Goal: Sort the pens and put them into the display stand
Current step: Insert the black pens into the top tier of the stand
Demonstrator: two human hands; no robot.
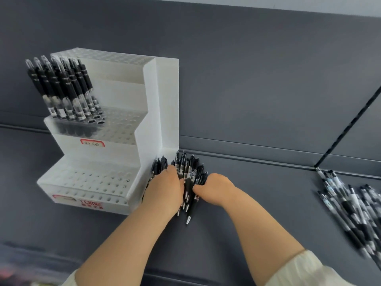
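Left hand (165,188) and right hand (216,188) curl around a pen bundle (188,172) just right of the stand (160,100). 1 tier is part-filled, 2 are empty, and a loose pile (350,205) waits farther right.

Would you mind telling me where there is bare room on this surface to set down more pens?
The widest bare stretch lies between the right hand and the loose pens at right. Another lies in front of the display stand. Crowded: beside the stand, where left hand and right grip the bunch of pens.

A dark grey shelf (257,213) meets a grey back panel (247,79); a blurred object (12,272), perhaps reddish, lies lower left.
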